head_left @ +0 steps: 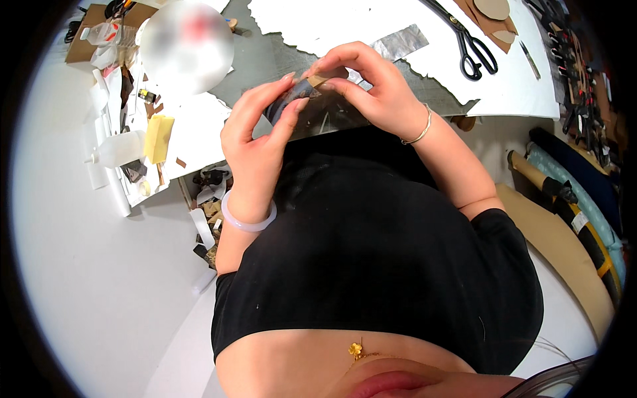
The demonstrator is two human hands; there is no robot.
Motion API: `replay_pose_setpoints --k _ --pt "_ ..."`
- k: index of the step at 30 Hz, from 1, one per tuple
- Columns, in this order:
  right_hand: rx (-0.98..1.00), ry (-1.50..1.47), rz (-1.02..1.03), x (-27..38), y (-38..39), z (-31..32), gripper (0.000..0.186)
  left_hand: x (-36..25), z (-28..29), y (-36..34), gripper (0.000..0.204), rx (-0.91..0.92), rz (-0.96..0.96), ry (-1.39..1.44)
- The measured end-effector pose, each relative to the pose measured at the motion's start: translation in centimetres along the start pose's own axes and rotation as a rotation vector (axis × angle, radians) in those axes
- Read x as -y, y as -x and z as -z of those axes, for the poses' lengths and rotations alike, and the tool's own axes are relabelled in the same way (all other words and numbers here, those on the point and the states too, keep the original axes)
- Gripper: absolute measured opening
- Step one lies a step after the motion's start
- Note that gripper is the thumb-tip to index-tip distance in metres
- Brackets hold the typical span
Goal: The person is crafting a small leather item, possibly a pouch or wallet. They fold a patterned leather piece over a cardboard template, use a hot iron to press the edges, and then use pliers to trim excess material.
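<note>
Dark piece (281, 107) at upper centre of the frame, left hand (254, 136) just left of it, pinching its side, right hand (383, 89) opposite, pinching its brown end, scissors (456, 24) at upper right.

At twelve o'clock, the left hand (255, 136) and right hand (383, 86) partly cover a dark piece (284, 106), hiding its full shape. Toward eleven, a pale round patch (188, 50) is blurred past recognition. The upper edge crops the scissors (456, 28) at one; the dark rim cuts the rolls (597, 205) at three.
</note>
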State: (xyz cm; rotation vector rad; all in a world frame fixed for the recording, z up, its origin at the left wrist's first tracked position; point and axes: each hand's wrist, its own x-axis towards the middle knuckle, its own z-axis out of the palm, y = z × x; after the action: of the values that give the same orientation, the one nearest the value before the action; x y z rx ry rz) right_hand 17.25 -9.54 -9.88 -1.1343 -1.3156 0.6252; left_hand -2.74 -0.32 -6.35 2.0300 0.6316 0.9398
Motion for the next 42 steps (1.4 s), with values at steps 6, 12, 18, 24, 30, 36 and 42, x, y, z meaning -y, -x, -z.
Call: replay_pose_setpoints --k 6,12,18,24,30,36,42 --pt "-0.002 0.033 0.042 1.2 -0.1 0.2 0.025 -0.3 0.4 0.2 0.032 0.031 -0.132 -0.076" --pt "0.033 0.072 0.064 2.6 -0.3 0.8 0.024 0.5 0.9 0.5 0.017 0.071 -0.076 0.136" --pt "0.083 0.177 0.132 3.1 -1.0 1.5 0.024 0.5 1.2 0.0 0.038 0.167 0.501 0.676" --pt "0.028 -0.075 -0.005 3.1 -1.0 1.4 0.024 2.9 2.2 0.1 0.056 0.206 0.644 0.857" --pt "-0.098 -0.344 -0.157 1.8 -0.5 1.5 0.024 3.9 3.0 0.9 0.061 0.188 0.66 1.289" --pt "-0.135 -0.364 -0.276 0.7 -0.1 2.0 0.026 3.9 4.0 1.5 0.058 0.202 0.687 1.367" --pt "-0.132 -0.424 -0.319 -0.1 -0.1 1.7 0.027 3.8 4.9 1.9 0.074 0.321 0.743 1.214"
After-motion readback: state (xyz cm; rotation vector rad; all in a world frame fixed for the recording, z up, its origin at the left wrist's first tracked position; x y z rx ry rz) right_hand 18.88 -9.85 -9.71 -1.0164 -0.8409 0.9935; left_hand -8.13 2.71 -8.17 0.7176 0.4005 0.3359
